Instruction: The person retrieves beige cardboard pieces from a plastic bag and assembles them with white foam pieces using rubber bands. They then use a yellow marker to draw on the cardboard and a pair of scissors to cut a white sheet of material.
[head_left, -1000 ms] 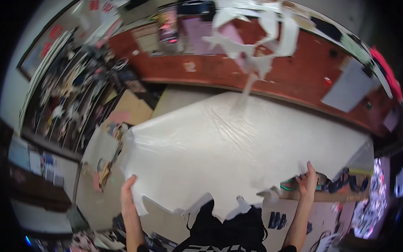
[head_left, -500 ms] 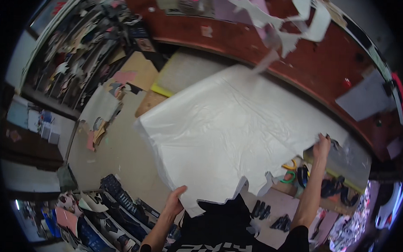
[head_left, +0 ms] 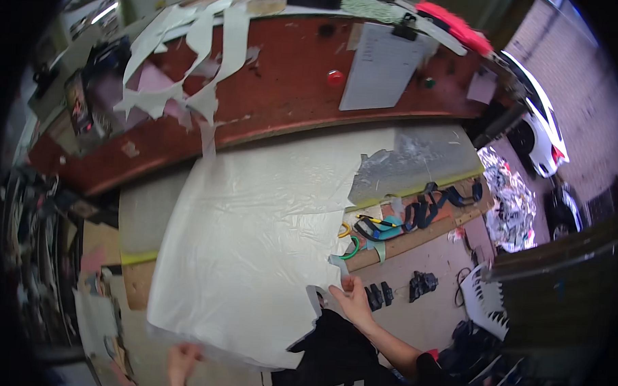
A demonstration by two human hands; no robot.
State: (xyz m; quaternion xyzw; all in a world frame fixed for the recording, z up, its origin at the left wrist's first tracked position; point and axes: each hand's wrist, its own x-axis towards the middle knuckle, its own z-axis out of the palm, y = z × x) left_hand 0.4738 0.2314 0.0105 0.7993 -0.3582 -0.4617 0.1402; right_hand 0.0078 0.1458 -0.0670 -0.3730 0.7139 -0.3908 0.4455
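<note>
A large white plastic-like sheet (head_left: 246, 225) lies across the work surface and hangs toward me, its right and near-right edges cut into notches and curves. My right hand (head_left: 349, 300) has its thumb and fingers closed on the notched near-right edge, close to my body. At the sheet's near-left edge is my left hand (head_left: 184, 362), bent and blurred; whether it grips the edge cannot be made out. Right of the sheet lie a green ring-shaped handle (head_left: 351, 249), a yellow one (head_left: 345, 229) and a yellow-and-black pen-like tool (head_left: 376, 220).
A grey cutting board (head_left: 426, 160) with a yellow edge lies under the sheet. Behind it runs a red machine beam (head_left: 286, 76) with white scraps (head_left: 208, 60) and a clipboard (head_left: 381, 69). Black strip-shaped dies (head_left: 420, 214) rest on the wooden ledge; a white toothed basket (head_left: 483, 301) stands right.
My view has swung to the right. My right hand has come from the sheet's far right corner to its notched near edge. My left hand has shifted left along the near edge.
</note>
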